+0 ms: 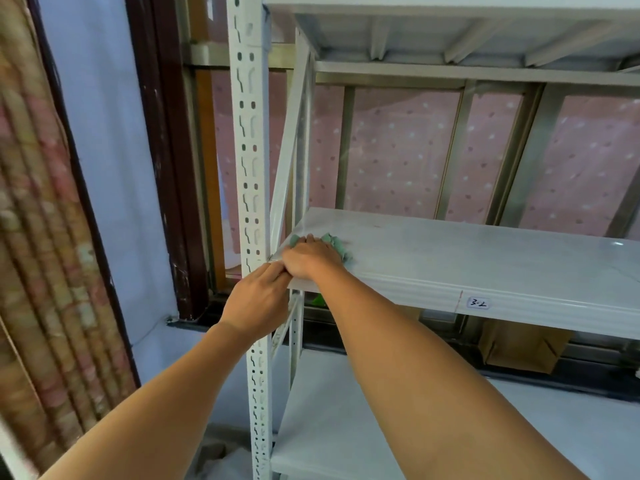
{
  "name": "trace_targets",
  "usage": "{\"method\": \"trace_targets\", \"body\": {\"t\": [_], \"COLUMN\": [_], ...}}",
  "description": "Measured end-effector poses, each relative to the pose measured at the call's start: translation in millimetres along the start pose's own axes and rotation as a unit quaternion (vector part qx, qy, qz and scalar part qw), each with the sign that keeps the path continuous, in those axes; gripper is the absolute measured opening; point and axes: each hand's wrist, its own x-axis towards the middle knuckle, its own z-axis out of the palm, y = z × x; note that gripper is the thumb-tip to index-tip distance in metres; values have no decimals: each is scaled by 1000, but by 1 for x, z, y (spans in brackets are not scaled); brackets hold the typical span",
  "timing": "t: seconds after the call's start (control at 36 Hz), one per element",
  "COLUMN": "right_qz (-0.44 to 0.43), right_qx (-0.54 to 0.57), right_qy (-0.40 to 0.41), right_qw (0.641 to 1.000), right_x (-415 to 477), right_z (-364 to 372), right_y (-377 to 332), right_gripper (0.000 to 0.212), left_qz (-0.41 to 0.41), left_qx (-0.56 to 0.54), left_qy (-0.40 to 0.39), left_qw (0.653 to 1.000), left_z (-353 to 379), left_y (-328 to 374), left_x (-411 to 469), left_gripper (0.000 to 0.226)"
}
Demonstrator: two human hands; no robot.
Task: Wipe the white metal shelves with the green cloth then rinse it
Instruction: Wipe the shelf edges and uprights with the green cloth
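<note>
Wiping in progress. Right grip (310,258) lies flat, pressing green cloth (337,245) beneath it on middle shelf (450,258); left grip (258,299), just beside, clasps upright post (251,150). Judged outstanding: shelf rightward, other shelves, rinse.

A small white label (478,302) on the middle shelf's front edge (415,289) reads "3-2".
</note>
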Motion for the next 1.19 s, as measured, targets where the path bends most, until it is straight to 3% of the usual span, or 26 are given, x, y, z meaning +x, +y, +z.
{"method": "trace_targets", "body": {"t": [0.22, 0.33, 0.44, 0.56, 0.64, 0.81, 0.92, 1.06, 1.19], "right_qz": [46, 62, 91, 106, 125, 124, 91, 106, 116], "right_qx": [44, 142, 291, 495, 557, 548, 615, 681, 678], "right_qy": [21, 15, 10, -66, -68, -32, 23, 15, 17], "right_qw": [998, 988, 952, 860, 818, 827, 783, 725, 726], "right_x": [7, 13, 15, 17, 25, 18, 21, 27, 39], "right_z": [0, 1, -10, -21, -16, -32, -38, -50, -50], "right_y": [-29, -46, -49, -54, -57, -49, -51, -37, -22], "right_gripper": [46, 41, 31, 33, 38, 42, 40, 30, 27], "left_qz": [4, 36, 55, 34, 39, 36, -10, -52, -61], "left_qx": [-11, 4, 34, 29, 30, 47, 15, -18, 10], "left_qy": [35, 59, 56, 59, 59, 22, 22, 49, 59], "left_qw": [999, 998, 996, 997, 997, 998, 1000, 997, 996], "left_z": [6, 15, 25, 24, 22, 25, 17, 5, 6], "left_y": [4, -2, -8, -4, -4, -7, 0, 4, 8], "left_x": [-6, -9, -10, -10, -10, -10, -4, 16, 37], "left_gripper": [37, 21, 19, 13, 18, 19, 27, 36, 32]}}
